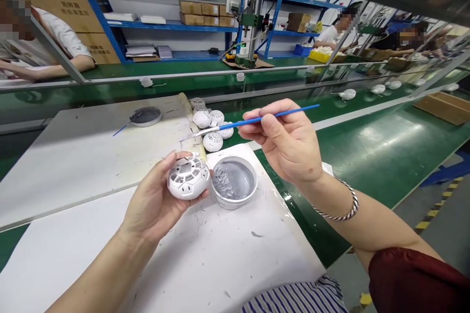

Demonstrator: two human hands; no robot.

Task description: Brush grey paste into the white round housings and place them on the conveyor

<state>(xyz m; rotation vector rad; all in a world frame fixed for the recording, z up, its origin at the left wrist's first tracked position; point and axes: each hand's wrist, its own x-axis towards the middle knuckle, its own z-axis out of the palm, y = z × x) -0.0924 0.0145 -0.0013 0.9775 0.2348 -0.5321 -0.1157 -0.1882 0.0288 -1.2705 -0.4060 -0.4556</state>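
Note:
Fingers of my left hand (152, 205) wrap around a white, rounded plastic shell (188, 187) with a pattern of openings across its top. In my right hand (286, 144) a thin paintbrush (238, 123) with a blue handle is pinched between thumb and fingers. Its bristle end points left, above the shell and apart from it. Just right of the shell stands a round tub (235, 183) of grey paste, wet on one side and lumpy on the other. Several similar white shells (213, 142) lie grouped behind the tub.
A second dish of dark grey paste (146, 116) sits on the white board (91, 151), a blue brush (121, 130) leaning on it. More white pieces (347, 94) rest along the green conveyor. Other people work across the line. Metal posts and blue shelves (165, 24) stand behind.

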